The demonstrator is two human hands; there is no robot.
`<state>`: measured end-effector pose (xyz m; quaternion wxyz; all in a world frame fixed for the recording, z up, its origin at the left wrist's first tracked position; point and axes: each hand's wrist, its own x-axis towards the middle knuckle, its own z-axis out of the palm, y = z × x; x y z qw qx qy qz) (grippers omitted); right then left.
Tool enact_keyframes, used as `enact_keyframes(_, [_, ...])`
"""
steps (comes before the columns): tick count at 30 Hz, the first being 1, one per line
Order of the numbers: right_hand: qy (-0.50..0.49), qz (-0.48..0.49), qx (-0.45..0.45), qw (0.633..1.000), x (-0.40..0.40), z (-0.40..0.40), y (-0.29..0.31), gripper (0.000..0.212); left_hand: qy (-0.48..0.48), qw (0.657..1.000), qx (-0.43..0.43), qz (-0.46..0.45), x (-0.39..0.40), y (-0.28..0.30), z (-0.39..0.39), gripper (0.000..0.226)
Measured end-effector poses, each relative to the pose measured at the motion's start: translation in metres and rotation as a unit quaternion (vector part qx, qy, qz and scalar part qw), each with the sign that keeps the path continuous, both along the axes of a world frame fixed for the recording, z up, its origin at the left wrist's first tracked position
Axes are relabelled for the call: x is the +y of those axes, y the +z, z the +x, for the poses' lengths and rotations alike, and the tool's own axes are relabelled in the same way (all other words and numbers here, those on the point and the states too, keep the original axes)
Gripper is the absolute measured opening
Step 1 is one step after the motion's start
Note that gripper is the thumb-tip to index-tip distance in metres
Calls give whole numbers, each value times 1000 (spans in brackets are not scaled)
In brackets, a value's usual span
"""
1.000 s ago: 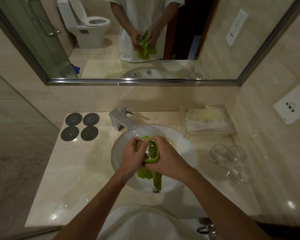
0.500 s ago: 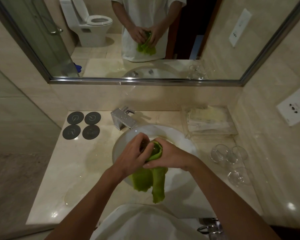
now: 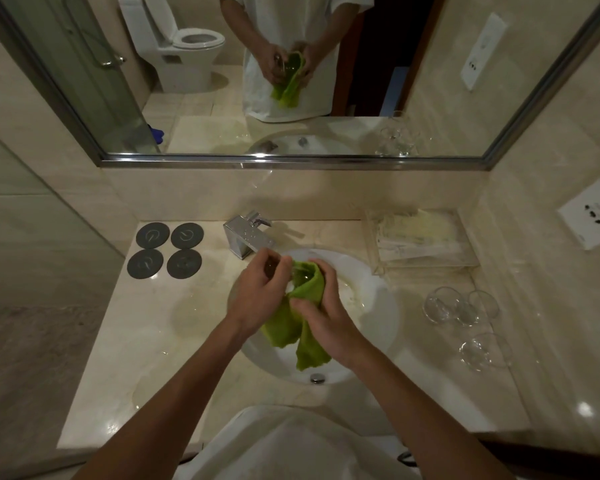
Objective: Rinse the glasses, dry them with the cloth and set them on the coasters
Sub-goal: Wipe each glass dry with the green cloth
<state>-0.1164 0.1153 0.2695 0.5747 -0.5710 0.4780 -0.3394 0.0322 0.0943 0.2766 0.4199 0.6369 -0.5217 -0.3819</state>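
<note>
Right in front of me, over the white basin (image 3: pixel 371 306), the two hands work close together on one glass (image 3: pixel 274 268). The left hand (image 3: pixel 258 296) curls round the glass, most of it hidden behind the fingers. The right hand (image 3: pixel 321 315) pinches the green cloth (image 3: pixel 307 289) and pushes a fold of it against the glass. Since a second ago the bundle has risen towards the chrome tap (image 3: pixel 246 237), and more cloth hangs loose below the wrists, so the wiping looks to have turned to another side of the glass. I judge this glass nearly dry, though I cannot see inside it.

To the right, three clear glasses (image 3: pixel 465 310) wait on the marble counter (image 3: pixel 174 341). Farther back on the left, the four dark coasters (image 3: pixel 165 251) lie bare, so no glass is set down yet.
</note>
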Motion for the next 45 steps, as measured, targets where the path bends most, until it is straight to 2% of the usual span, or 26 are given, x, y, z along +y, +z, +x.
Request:
enact_keyframes(4, [-11, -21, 17, 1000, -5, -9, 10, 49, -1, 999, 42, 3, 2, 4, -3, 27])
enact_keyframes(8, [-45, 22, 4, 999, -12, -9, 22, 21, -38, 998, -7, -56, 5, 11, -6, 27])
enact_keyframes(13, [-25, 127, -19, 991, -24, -4, 34, 36, -49, 994, -11, -96, 11, 10, -10, 25])
enact_keyframes(17, [-55, 225, -76, 970, -32, -4, 39, 35, -34, 993, -6, -110, 14, 7, -12, 22])
enact_keyframes(22, [-72, 249, -84, 962, -27, 2, 33, 49, -10, 991, -25, -129, 14, 7, -12, 19])
enact_keyframes(25, [-69, 162, -119, 977, -14, 0, 30, 35, 29, 996, 25, -83, 10, 8, -10, 20])
enact_keyframes(27, [-51, 40, -56, 996, -5, -2, 27, 46, 59, 995, 64, -44, 6, 10, -9, 20])
enact_keyframes(29, [-40, -50, -13, 998, 0, -1, 17, 63, 66, 993, 93, -10, 2, 11, -10, 23])
enact_keyframes(33, [-30, -141, 43, 989, -5, -4, -1, 82, 22, 996, 88, 20, -1, 13, -10, 27])
enact_keyframes(39, [-23, -287, 150, 946, -5, -15, -7, 92, -34, 995, 90, 26, -6, 26, -12, 31])
enact_keyframes(43, [13, -433, 236, 870, -4, -23, -16, 86, -73, 991, 59, 96, -10, 29, -13, 28])
enact_keyframes(45, [15, -408, 226, 885, -4, -25, -15, 83, -56, 993, 57, 87, -8, 29, -16, 28])
